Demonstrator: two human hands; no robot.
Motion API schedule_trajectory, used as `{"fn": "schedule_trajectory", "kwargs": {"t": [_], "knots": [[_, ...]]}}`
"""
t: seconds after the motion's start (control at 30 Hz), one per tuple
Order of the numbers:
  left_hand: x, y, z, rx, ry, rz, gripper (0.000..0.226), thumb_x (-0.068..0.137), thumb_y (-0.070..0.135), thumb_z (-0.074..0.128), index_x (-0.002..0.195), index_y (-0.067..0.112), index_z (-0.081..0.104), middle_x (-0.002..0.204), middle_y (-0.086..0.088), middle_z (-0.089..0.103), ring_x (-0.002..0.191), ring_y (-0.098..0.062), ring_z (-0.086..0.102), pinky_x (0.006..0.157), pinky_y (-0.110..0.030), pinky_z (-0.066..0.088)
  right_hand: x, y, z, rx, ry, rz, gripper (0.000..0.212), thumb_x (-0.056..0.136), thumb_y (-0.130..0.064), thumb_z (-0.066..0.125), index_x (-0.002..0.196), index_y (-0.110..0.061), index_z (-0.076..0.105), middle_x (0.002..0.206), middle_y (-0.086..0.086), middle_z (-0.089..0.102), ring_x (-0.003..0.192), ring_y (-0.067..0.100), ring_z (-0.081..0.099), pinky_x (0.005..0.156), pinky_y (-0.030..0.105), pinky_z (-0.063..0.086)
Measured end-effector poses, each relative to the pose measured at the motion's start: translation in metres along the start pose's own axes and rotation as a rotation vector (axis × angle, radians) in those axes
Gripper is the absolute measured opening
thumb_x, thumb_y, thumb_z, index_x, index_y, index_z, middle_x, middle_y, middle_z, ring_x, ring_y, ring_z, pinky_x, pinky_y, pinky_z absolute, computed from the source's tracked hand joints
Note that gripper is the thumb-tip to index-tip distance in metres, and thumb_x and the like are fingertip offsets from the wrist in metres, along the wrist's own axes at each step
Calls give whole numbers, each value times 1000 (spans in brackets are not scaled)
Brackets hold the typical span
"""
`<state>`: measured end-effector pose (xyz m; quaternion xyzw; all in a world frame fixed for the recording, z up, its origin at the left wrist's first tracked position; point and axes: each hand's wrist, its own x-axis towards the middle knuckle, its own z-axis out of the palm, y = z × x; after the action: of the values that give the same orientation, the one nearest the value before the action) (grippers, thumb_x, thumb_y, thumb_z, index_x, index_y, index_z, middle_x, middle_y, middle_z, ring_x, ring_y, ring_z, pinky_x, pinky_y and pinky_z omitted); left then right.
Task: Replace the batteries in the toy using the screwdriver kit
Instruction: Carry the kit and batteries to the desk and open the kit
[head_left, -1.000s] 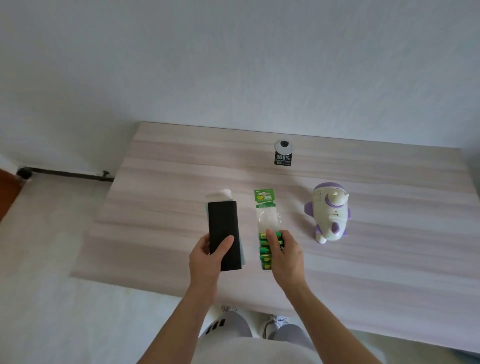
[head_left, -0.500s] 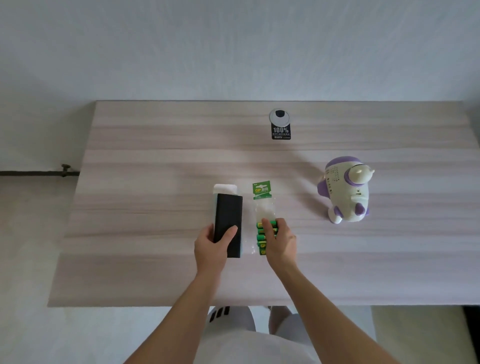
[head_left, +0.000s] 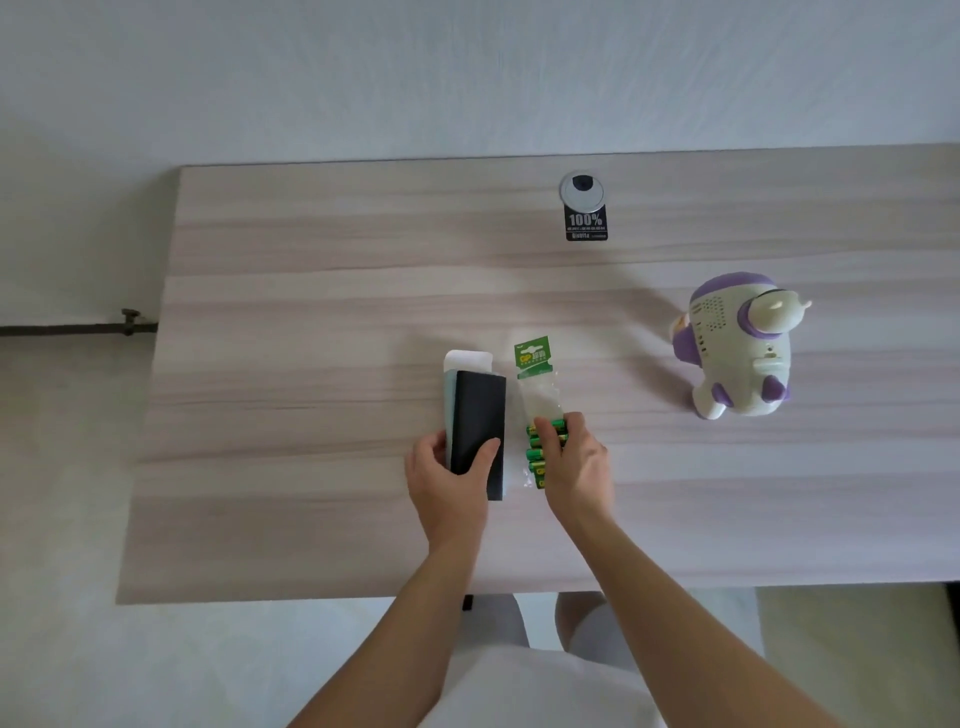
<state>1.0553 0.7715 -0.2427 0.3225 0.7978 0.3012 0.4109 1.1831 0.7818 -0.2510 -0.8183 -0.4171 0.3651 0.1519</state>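
Observation:
A black screwdriver kit case in a pale sleeve lies on the wooden table. My left hand grips its near end, thumb on the black top and fingers round the left side. Right beside it lies a clear pack of green batteries with a green header card. My right hand holds the pack's near end, fingers curled over the batteries. The white and purple toy stands at the right of the table, apart from both hands.
A round silver cable grommet with a black label below it sits near the table's far edge. A white wall rises behind the table. A dark pipe runs along the floor at the left. The table's near edge is just in front of my legs.
The camera has tipped down and come closer to the table, so everything looks larger. Both hands keep the same hold on the case and the battery pack.

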Motion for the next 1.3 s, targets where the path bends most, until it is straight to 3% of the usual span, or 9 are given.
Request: {"fn": "schedule_trajectory", "kwargs": {"t": [0.13, 0.27, 0.43, 0.63, 0.8, 0.93, 1.13, 1.3], "knots": [[5, -5, -4, 125, 32, 48, 61, 77, 47, 81, 124, 14, 60, 113, -1, 54, 98, -12, 52, 66, -6, 36, -2, 2, 9, -84, -14, -24, 31, 102, -49, 40, 96, -18, 42, 88, 4, 57, 79, 28, 56, 63, 38, 45], [7, -8, -7, 167, 16, 59, 56, 81, 48, 77, 124, 16, 63, 107, 0, 52, 94, -11, 50, 63, -6, 34, -4, 5, 11, -122, 37, -54, 38, 102, -46, 43, 110, -10, 51, 107, 7, 50, 79, 25, 48, 65, 36, 42], [9, -12, -9, 169, 6, 75, 52, 82, 48, 75, 120, 14, 65, 104, 2, 52, 96, -15, 54, 76, -21, 45, -1, 7, 10, -184, 67, -83, 40, 100, -49, 44, 115, -12, 49, 109, 7, 52, 81, 24, 52, 63, 33, 42], [12, -14, -13, 123, -17, 78, 49, 80, 46, 78, 117, 17, 65, 106, 3, 60, 97, -16, 60, 82, -28, 53, 1, 15, 8, -245, 133, -118, 40, 97, -53, 46, 111, -15, 46, 103, 5, 58, 87, 26, 59, 60, 33, 44], [17, -12, -21, -5, -130, 25, 35, 84, 34, 78, 110, 24, 57, 99, 9, 65, 90, -7, 63, 65, -11, 53, 3, 19, 8, -346, 206, -176, 42, 95, -55, 48, 106, -15, 51, 100, 4, 57, 83, 22, 53, 65, 33, 44], [23, -19, -28, -91, -178, -26, 25, 90, 30, 72, 109, 19, 61, 106, 0, 69, 98, -16, 67, 80, -31, 60, 7, 23, 7, -286, 200, -146, 42, 93, -55, 54, 104, -14, 53, 99, 6, 58, 88, 25, 54, 71, 35, 43], [33, -22, -54, -207, -112, -65, 28, 93, 27, 68, 117, 14, 62, 111, 0, 69, 103, -15, 65, 77, -19, 53, 7, 25, -1, -174, 142, -152, 40, 94, -51, 55, 107, -13, 54, 105, 8, 56, 92, 29, 56, 74, 42, 51], [43, -27, -73, -218, -92, -127, 30, 93, 22, 68, 122, 13, 63, 116, -1, 70, 109, -18, 66, 94, -32, 54, 4, 29, -10, -198, 158, -200, 38, 96, -48, 54, 110, -13, 54, 108, 11, 55, 93, 31, 56, 75, 46, 53]]}}
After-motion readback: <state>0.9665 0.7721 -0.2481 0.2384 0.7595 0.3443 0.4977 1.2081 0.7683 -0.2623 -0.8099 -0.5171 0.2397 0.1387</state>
